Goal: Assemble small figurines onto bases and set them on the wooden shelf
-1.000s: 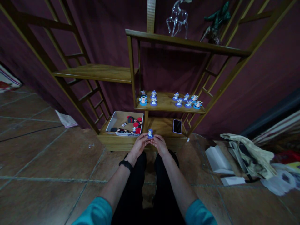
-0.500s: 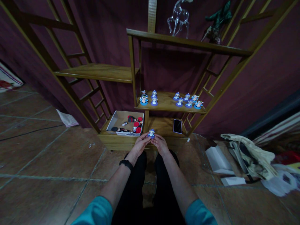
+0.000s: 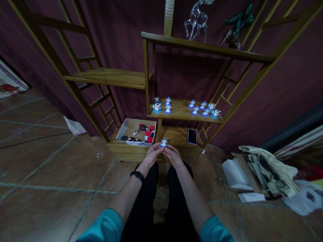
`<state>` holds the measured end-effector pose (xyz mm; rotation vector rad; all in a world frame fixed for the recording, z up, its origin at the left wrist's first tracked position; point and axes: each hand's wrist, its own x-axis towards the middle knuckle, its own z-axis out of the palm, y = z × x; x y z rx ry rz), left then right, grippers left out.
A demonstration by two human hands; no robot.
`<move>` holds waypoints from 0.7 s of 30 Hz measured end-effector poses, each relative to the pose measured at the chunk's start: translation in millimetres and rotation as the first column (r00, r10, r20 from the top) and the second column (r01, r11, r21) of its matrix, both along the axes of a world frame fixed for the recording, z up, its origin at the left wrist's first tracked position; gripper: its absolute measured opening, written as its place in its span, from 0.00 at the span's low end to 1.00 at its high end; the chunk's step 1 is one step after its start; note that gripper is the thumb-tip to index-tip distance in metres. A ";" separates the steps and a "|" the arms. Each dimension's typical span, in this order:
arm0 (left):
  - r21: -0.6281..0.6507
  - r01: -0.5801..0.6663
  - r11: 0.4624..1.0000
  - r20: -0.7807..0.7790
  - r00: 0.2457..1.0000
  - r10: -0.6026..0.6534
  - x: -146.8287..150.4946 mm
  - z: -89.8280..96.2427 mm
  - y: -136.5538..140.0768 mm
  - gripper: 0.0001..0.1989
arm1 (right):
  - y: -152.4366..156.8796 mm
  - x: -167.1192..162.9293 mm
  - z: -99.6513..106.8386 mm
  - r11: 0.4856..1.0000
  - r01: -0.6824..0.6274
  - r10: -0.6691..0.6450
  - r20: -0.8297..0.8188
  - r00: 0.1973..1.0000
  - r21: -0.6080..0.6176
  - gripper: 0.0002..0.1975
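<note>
A small purple-and-white figurine [image 3: 164, 143] on a round base stands upright between my fingertips, in front of the low shelf. My left hand [image 3: 152, 154] grips it from the left, and my right hand [image 3: 174, 156] grips it from the right. Similar figurines [image 3: 168, 108] stand in two groups on the middle shelf [image 3: 178, 109], some on purple bases and some on blue ones. To the left of my hands, an open cardboard box [image 3: 136, 131] holds several figurines with red or black bases, lying in a jumble.
A phone [image 3: 192, 136] lies on the low shelf, right of my hands. Above stand a clear glass horse [image 3: 196, 21] and a dark green statue [image 3: 238, 25]. On the floor at right are a white box [image 3: 235, 173], a cloth bag [image 3: 271, 169] and a plastic bag [image 3: 302, 200].
The view has shifted slightly, so the shelves sit a little further right. Both hands still hold the figurine in nearly the same place.
</note>
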<state>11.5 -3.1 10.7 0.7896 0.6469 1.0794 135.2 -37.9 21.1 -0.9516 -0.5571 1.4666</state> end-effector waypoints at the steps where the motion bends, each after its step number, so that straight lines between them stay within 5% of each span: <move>1: 0.005 0.001 1.000 0.004 1.000 -0.001 0.0 0.6 -0.2 0.22 | -0.5 -0.2 0.4 1.000 0.000 0.000 0.001 1.000 0.003 0.19; 21: -0.004 -0.046 0.999 -0.019 0.999 0.046 0.6 -3.3 0.1 0.26 | 4.2 -1.8 -9.0 0.999 0.031 -0.032 0.039 0.999 0.039 0.18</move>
